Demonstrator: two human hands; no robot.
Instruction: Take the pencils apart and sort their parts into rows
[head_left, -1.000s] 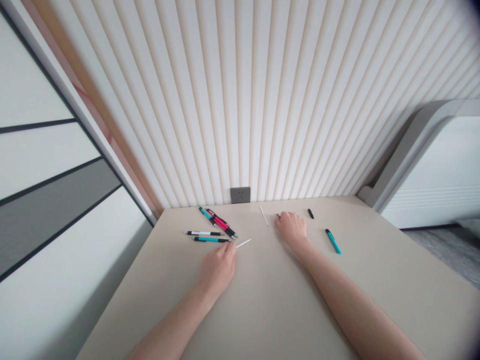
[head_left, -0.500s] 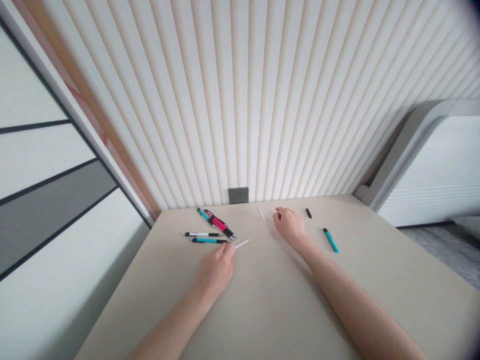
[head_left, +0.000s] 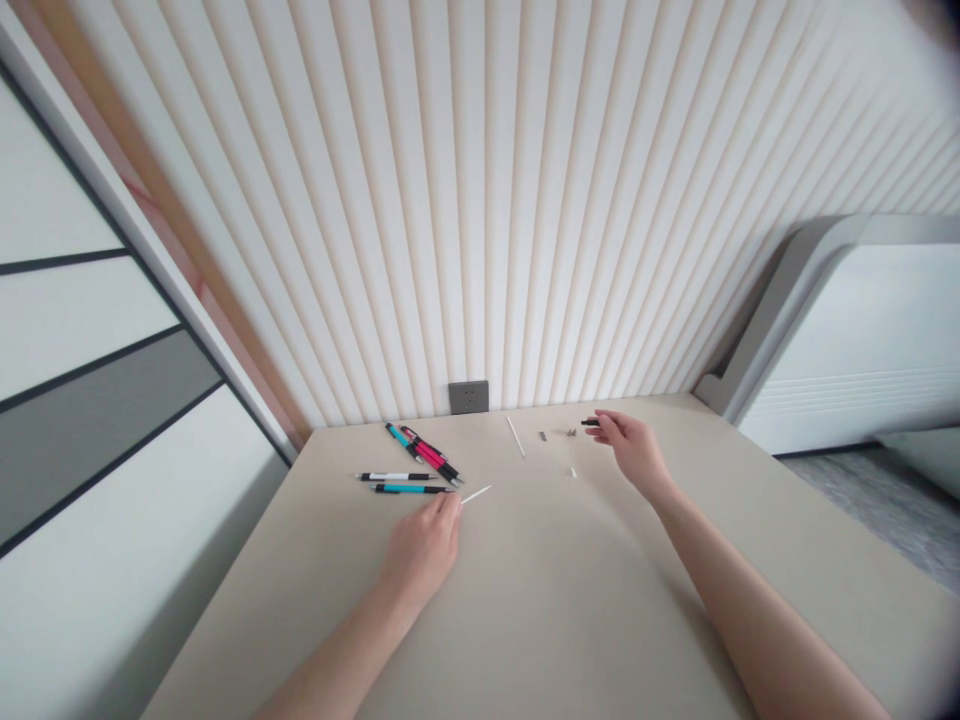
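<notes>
My left hand is closed in a pinch on a thin white pen refill, its tip pointing right. Between the fingertips of my right hand is a small black pen part, held at the back of the table. Left of that hand lie tiny metallic parts, a small grey piece and a little white piece. A second white refill rests farther left. The teal pen barrel is hidden behind my right hand and forearm.
Beside my left hand lie a teal pen, a white pen and a pile of pink and teal pens. The beige table meets a ribbed wall with a dark socket. A grey headboard stands right.
My right hand has moved right and picked up the small black pen part from the table. Small parts it was covering now show. My left hand still pinches the refill; the view shifted slightly.
</notes>
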